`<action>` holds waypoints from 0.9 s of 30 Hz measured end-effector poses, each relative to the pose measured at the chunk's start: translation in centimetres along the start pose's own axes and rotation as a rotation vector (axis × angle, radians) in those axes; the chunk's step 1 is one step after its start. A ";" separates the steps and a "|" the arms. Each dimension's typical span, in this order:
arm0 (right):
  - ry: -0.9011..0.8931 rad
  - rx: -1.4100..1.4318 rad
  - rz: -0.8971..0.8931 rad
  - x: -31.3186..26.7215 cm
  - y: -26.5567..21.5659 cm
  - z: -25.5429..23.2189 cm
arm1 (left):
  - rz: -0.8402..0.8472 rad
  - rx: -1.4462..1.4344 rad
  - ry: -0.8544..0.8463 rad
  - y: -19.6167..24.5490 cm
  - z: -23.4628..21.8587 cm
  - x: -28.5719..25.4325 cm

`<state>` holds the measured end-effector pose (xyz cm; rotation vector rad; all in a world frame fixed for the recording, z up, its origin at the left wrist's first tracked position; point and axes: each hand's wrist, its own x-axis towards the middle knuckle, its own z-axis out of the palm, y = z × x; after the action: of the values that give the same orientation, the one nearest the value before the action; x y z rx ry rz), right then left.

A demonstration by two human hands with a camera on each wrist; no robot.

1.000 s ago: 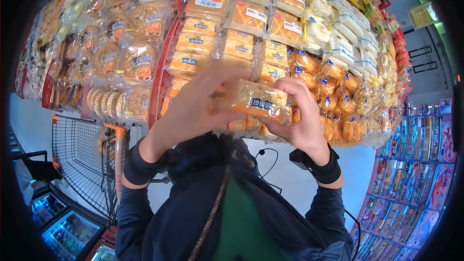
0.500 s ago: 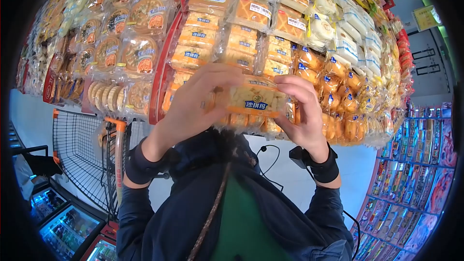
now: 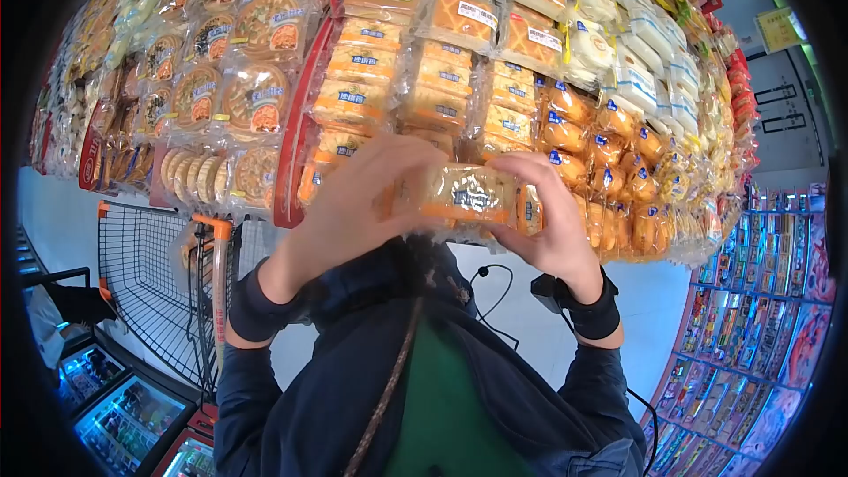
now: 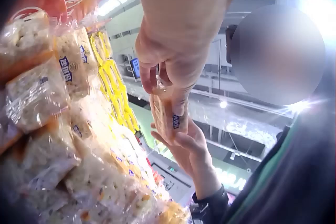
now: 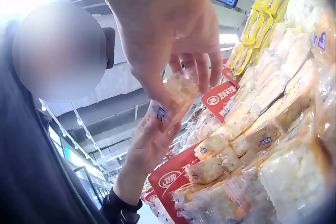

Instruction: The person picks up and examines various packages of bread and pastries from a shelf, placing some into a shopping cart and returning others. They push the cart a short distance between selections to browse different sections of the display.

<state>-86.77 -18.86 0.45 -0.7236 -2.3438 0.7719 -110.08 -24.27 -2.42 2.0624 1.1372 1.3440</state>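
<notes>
A clear-wrapped pack of sachima (image 3: 470, 196), pale on top with an orange band and a blue label, is held level between both hands in front of the chest. My left hand (image 3: 358, 187) grips its left end, fingers over the top and thumb below. At the other end, my right hand (image 3: 558, 216) pinches it between curled fingers and thumb. The left wrist view shows the sachima's narrow side (image 4: 167, 115) with the thumb against it. From the right wrist, the wrapper (image 5: 181, 95) glints between the fingers and thumb.
Matching sachima packs (image 3: 353, 99) lie stacked just beyond the hands, with square cakes (image 3: 461, 19) above and small wrapped buns (image 3: 609, 152) to the right. A red divider (image 3: 297, 141) separates round pastries (image 3: 256, 97). A wire shopping cart (image 3: 146, 256) stands at lower left.
The sachima pack has turned in the hands from a slant to level, and its label has shifted and blurred. Both hands stay at its ends.
</notes>
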 end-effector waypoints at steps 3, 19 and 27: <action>-0.122 -0.311 -0.124 -0.3 -1.3 0.0 | 0.185 0.073 -0.085 0.1 1.1 -1.0; 0.126 0.317 0.377 4.5 3.4 -0.5 | -0.107 0.364 -0.260 -3.5 5.9 -1.8; -0.038 0.005 0.317 6.4 5.6 2.9 | -0.119 0.380 -0.307 -4.7 7.1 -1.6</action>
<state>-91.37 -12.01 -3.03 -1.1049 -2.2872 0.9312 -105.91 -22.26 -9.78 2.3150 1.4275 0.7626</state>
